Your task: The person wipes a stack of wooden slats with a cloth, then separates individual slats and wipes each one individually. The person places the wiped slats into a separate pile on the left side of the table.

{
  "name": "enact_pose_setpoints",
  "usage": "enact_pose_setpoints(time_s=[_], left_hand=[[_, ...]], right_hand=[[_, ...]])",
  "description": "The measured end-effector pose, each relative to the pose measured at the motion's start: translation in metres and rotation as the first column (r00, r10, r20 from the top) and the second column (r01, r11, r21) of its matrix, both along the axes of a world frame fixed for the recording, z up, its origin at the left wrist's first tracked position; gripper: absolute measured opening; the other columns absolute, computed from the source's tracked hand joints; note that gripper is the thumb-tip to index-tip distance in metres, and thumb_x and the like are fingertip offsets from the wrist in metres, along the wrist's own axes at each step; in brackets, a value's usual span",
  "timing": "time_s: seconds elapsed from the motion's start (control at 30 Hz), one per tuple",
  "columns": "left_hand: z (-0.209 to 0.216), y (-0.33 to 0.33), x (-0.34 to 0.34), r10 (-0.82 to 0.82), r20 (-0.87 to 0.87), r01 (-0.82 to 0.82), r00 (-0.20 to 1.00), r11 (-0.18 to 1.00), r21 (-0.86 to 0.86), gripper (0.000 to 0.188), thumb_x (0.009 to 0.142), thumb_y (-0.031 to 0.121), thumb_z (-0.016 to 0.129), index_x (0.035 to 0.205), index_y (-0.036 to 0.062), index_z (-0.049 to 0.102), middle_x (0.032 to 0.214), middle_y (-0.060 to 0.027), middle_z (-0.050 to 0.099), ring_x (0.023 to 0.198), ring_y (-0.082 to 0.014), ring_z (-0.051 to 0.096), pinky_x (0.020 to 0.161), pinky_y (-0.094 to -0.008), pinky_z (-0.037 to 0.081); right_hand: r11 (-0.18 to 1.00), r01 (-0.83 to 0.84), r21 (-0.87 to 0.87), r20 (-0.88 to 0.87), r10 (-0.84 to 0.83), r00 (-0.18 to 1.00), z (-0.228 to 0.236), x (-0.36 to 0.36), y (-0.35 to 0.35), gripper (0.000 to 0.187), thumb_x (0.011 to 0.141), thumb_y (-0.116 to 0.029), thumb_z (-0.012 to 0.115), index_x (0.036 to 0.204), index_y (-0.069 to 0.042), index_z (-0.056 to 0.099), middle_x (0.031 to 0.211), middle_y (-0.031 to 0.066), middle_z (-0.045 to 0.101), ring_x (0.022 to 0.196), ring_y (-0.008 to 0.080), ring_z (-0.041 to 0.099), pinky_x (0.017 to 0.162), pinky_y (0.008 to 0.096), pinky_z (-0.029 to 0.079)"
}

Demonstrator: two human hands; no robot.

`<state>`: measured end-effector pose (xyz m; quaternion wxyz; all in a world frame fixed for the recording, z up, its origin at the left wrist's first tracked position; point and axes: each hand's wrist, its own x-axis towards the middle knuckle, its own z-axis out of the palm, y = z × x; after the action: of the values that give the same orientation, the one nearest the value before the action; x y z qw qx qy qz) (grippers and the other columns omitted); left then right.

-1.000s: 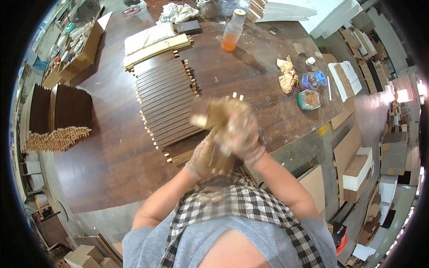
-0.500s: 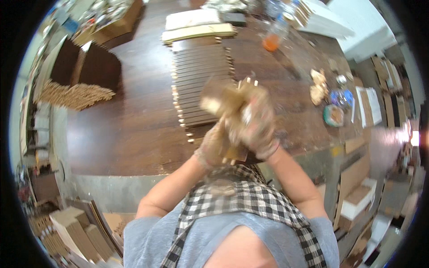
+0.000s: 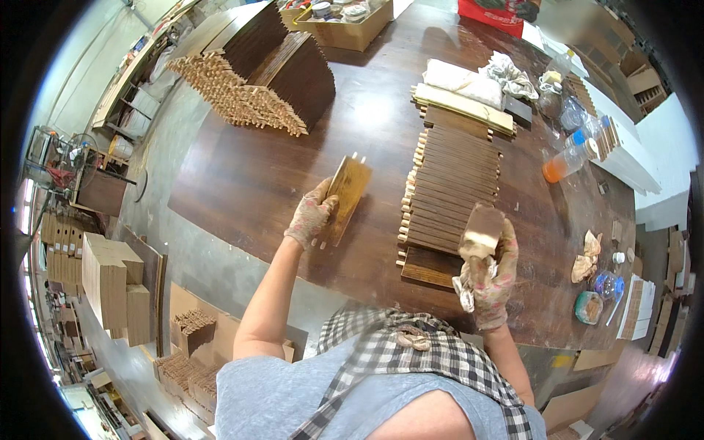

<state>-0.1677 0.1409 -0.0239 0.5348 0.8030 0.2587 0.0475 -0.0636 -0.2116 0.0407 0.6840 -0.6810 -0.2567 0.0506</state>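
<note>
My left hand point(image 3: 312, 214), in a patterned work glove, is closed around a brown wooden slat point(image 3: 353, 189) with pale dowels at both ends, held tilted over the table. My right hand point(image 3: 499, 286), gloved alike, is closed on a brown block with a pale band point(image 3: 484, 229), perhaps a sanding block; a crumpled whitish cloth point(image 3: 464, 287) hangs beneath its fingers. Close to that hand lies a row of dark slats point(image 3: 451, 191), side by side, dowels jutting out at the ends. A tall stack of similar slats point(image 3: 312, 81) stands at the far left.
Folded white cloth point(image 3: 462, 83) and a pale yellow strip point(image 3: 462, 108) lie beyond the row. A bottle of orange liquid point(image 3: 565, 165) lies to the right, with crumpled paper point(image 3: 585, 258) and a small jar point(image 3: 589, 308) nearer. A cardboard box point(image 3: 352, 35) stands at the back.
My hands were together over the table and blurred; now they are apart. The slat has gone left in my left hand, while my right hand keeps the block. The view has turned leftward.
</note>
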Motion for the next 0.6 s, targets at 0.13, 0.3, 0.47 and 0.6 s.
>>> enact_pose_setpoints(time_s=[0.13,0.3,0.47,0.6], left_hand=[[-0.031,-0.011,-0.002,0.123,-0.157,0.027,0.98,0.699,0.714,0.084,0.084,0.044,0.074,0.149,0.0039,0.038,0.138,-0.0207,0.046,0.12,-0.0412,0.05,0.097,-0.0502,0.046],[-0.037,-0.033,-0.002,0.15,-0.164,0.021,0.975,0.672,0.74,0.092,0.07,0.024,0.084,0.149,0.0064,0.038,0.145,-0.0204,0.043,0.12,-0.0426,0.05,0.097,-0.0521,0.046],[0.027,-0.003,0.035,-0.038,0.22,-0.156,0.975,0.586,0.795,0.076,0.069,0.013,0.082,0.138,0.0083,0.053,0.137,-0.0146,0.055,0.117,-0.0389,0.054,0.1,-0.0482,0.046],[0.127,0.046,0.085,-0.13,0.355,-0.284,0.926,0.384,0.879,0.062,0.07,0.01,0.08,0.13,0.0069,0.061,0.135,-0.0159,0.057,0.118,-0.0367,0.056,0.101,-0.046,0.046]], right_hand=[[0.999,-0.003,-0.05,-0.004,0.002,1.0,-0.012,0.004,0.001,0.08,0.092,-0.007,0.07,0.157,-0.005,0.024,0.14,0.0115,0.048,0.115,0.0213,0.058,0.094,0.0332,0.053],[1.0,-0.029,0.012,-0.153,0.031,0.988,-0.007,0.01,-0.001,0.073,0.094,-0.022,0.071,0.152,0.001,0.031,0.143,0.0127,0.048,0.125,0.0223,0.053,0.104,0.0347,0.048],[0.997,0.01,-0.072,-0.06,-0.014,0.998,-0.022,0.022,-0.002,0.066,0.095,-0.018,0.069,0.15,0.0,0.036,0.141,0.0123,0.051,0.126,0.0214,0.053,0.105,0.0354,0.046],[0.998,-0.039,-0.044,-0.146,0.032,0.989,-0.012,0.03,0.006,0.062,0.095,-0.012,0.067,0.148,0.0,0.039,0.138,0.0112,0.053,0.124,0.0207,0.055,0.104,0.0342,0.047]])
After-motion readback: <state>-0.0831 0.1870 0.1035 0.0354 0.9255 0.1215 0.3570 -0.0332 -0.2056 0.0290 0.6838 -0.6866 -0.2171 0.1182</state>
